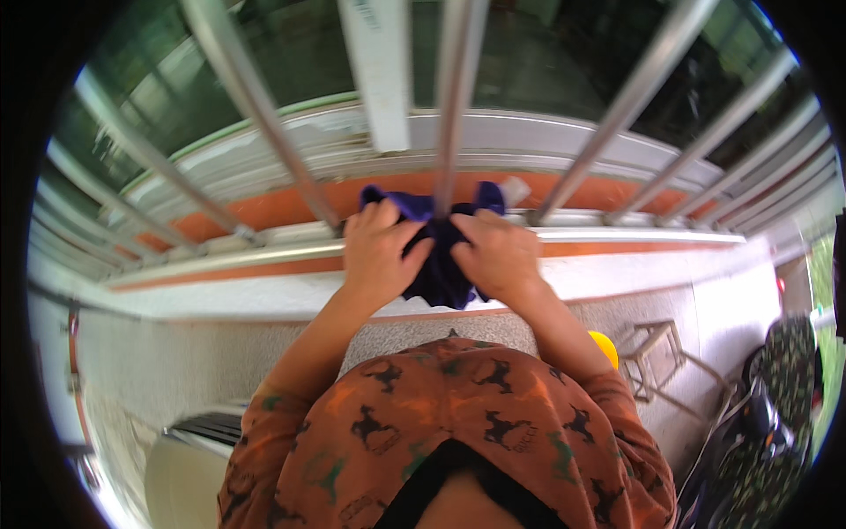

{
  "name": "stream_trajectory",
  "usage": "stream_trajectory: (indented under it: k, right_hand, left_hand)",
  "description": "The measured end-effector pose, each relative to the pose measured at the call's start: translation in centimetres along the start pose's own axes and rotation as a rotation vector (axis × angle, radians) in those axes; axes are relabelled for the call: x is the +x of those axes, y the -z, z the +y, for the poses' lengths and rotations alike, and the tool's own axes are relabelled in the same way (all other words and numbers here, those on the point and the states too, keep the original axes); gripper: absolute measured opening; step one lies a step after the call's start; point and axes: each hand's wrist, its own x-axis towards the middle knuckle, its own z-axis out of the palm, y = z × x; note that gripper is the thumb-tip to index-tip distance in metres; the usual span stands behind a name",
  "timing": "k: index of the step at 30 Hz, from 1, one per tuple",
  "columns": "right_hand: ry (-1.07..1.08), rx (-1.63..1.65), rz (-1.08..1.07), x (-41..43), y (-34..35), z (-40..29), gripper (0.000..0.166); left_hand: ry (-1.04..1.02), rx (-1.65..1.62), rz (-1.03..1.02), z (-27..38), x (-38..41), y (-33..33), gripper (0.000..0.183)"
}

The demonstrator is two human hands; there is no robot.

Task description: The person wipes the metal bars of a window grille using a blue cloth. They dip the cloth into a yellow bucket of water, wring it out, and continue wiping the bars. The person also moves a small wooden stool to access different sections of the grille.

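Observation:
A dark purple cloth [444, 271] lies over the bottom rail [291, 252] of a metal window grille, wrapped about the foot of one upright bar [456, 112]. My left hand [380, 254] grips the cloth on the left side of that bar. On its right side my right hand [499, 254] holds the other part of the cloth, thumb turned inward. Cloth ends stick up behind both hands, and the lower edge hangs in front of the rail. The fingertips are partly hidden by the cloth and the bar.
Behind the grille runs an orange sill [284, 202] below sliding window frames [386, 86]. A wooden stool frame [654, 357] and a yellow object [604, 349] stand at the right. Further right is a scooter with a camouflage cover [760, 423]. A beige object [192, 476] sits lower left.

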Motion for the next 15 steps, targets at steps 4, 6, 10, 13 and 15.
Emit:
stream_trajectory:
  k: [4, 6, 10, 13, 15]
  right_hand:
    - [0.022, 0.040, -0.008, 1.7, -0.3, 0.6, 0.016]
    - [0.038, 0.036, 0.045, 1.4, -0.3, 0.8, 0.016]
    - [0.078, 0.006, 0.265, -0.5, -1.5, 0.3, 0.017]
    - [0.048, 0.072, 0.323, -1.7, -1.4, 0.8, 0.017]
    - [0.070, 0.182, 0.376, -2.5, -0.9, 2.5, 0.021]
  left_hand:
    - [-0.040, -0.014, 0.018, -0.3, 0.2, -0.2, 0.024]
    - [-0.072, -0.034, 0.076, -0.4, 0.2, -0.7, 0.020]
    - [-0.140, -0.049, 0.211, -1.0, -0.7, -1.1, 0.015]
    - [-0.102, -0.145, 0.314, -1.6, -1.4, -1.5, 0.016]
    - [0.048, -0.357, 0.378, -1.0, -2.2, -0.7, 0.009]
